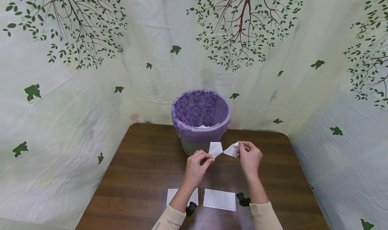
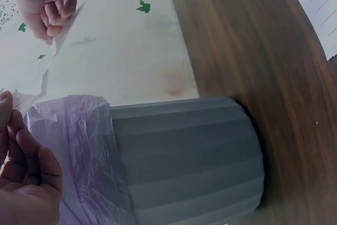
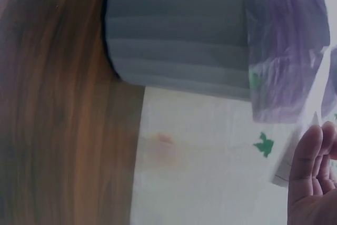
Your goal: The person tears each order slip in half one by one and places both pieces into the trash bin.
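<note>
In the head view, my left hand (image 1: 196, 168) pinches a white piece of paper (image 1: 215, 149) between thumb and fingertips. My right hand (image 1: 251, 158) grips another portion of white paper (image 1: 231, 150) at its outer edge. The two portions meet at a narrow point between the hands; whether they are still joined, I cannot tell. Both hands are raised in front of a grey bin (image 2: 184, 156) with a purple plastic liner (image 1: 200, 134) folded over its rim. White paper scraps (image 1: 204, 126) lie inside it. Faint lines mark the paper (image 3: 283, 171) by the right fingers.
Two lined white sheets lie on the brown wooden table (image 1: 136, 176): a right one (image 1: 219, 200) and a left one (image 1: 172, 195) partly hidden by my left forearm. Black devices sit at both wrists. Pale cloth (image 1: 145, 98) with leaf prints surrounds the table's back and sides.
</note>
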The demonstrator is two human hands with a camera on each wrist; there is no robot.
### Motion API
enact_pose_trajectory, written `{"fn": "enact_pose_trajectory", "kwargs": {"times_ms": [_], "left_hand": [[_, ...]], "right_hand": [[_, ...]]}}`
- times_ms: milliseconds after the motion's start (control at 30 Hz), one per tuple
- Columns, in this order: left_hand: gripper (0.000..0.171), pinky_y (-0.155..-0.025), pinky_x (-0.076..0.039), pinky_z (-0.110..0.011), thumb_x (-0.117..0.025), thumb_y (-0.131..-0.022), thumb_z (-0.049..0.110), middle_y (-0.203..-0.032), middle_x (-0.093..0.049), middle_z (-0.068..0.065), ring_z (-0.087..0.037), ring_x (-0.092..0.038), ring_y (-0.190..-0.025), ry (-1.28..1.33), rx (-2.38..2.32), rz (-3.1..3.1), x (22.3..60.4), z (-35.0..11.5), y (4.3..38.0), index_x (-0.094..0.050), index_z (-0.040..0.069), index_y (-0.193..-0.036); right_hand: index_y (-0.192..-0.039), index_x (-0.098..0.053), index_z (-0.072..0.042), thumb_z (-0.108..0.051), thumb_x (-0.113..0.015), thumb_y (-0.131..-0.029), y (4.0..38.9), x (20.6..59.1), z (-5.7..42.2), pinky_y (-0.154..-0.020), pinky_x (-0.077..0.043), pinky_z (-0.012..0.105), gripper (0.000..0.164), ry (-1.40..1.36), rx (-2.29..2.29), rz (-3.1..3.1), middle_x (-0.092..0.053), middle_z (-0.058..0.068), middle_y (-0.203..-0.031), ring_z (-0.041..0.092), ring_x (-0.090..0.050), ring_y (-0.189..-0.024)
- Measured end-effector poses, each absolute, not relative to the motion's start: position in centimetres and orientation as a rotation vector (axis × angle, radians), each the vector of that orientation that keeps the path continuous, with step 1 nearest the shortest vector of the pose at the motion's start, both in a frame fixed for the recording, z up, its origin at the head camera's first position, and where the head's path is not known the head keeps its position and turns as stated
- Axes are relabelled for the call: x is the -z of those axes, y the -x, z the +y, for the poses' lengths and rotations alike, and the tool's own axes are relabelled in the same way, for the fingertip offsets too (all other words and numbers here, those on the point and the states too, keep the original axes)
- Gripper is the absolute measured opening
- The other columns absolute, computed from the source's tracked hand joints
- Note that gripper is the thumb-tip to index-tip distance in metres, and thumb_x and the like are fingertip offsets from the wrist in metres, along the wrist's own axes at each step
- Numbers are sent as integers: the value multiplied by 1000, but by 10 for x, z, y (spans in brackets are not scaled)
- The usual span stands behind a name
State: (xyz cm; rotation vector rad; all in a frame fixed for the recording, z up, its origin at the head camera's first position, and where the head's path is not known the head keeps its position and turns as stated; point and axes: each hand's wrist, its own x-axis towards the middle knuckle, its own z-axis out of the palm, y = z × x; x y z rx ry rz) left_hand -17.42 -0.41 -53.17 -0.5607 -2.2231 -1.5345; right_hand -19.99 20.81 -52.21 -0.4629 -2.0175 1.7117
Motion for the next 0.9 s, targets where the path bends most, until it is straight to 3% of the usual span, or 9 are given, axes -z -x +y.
{"fn": "enact_pose_trajectory", "kwargs": {"times_ms": [200, 567, 900], "left_hand": [[5, -71, -53, -21, -86, -86, 10, -83, -75, 0, -14, -66, -81, 571, 1511, -2195, 533, -5, 175, -81, 10, -88], [7, -68, -57, -28, -86, -86, 3, -79, -71, -1, -5, -60, -76, 503, 1539, -2192, 532, -10, 176, -81, 9, -89], [6, -69, -60, -29, -85, -89, 6, -78, -70, -1, -7, -62, -76, 493, 1552, -2132, 518, -16, 176, -80, 9, -88]], "right_hand": [[-98, -75, 6, -16, -70, -100, 201, 528, 216, -50, -56, 21, 22, 506, -1700, -2025, -70, -2, -63, 3, -62, -47], [-94, -75, 1, -20, -72, -99, 194, 530, 208, -50, -55, 20, 22, 461, -1661, -2073, -69, 2, -64, 5, -61, -48], [-86, -75, -1, -14, -74, -97, 184, 510, 184, -47, -49, 17, 17, 311, -1637, -2065, -68, 10, -63, 3, -57, -46]]}}
